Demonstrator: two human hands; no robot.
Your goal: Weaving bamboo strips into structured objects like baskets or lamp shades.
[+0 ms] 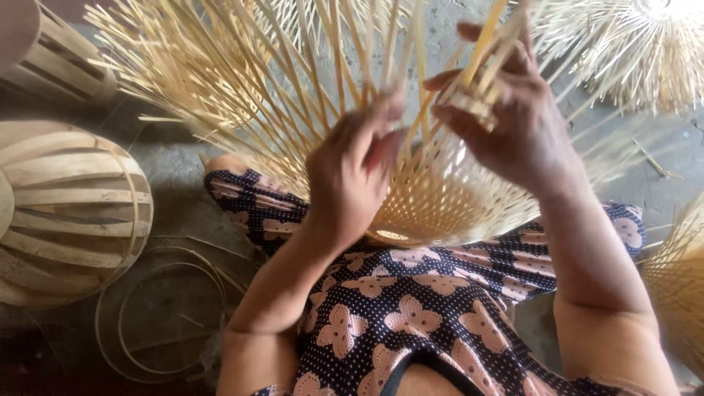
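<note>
Right in your lap, from the head view, sits the half-woven pale bamboo basket [440,205], woven base resting on your patterned dress [411,308] and its loose pale bamboo strips [242,81] fanning up and away from you. So the strips' long axes run outward from your body, tilting a bit left. Your right hand [513,110] is the farther one, up among the strips, fingers pinched shut around a small bundle of them near the basket's upper edge. Your left hand [352,176] is nearer to you and lower, fingers curled narrow against the weave, thumb pressing a strip; hard to tell if it really grips one. Off to your left on the floor sit a round slatted bamboo frame [70,209] and thin bamboo hoops [158,323].
</note>
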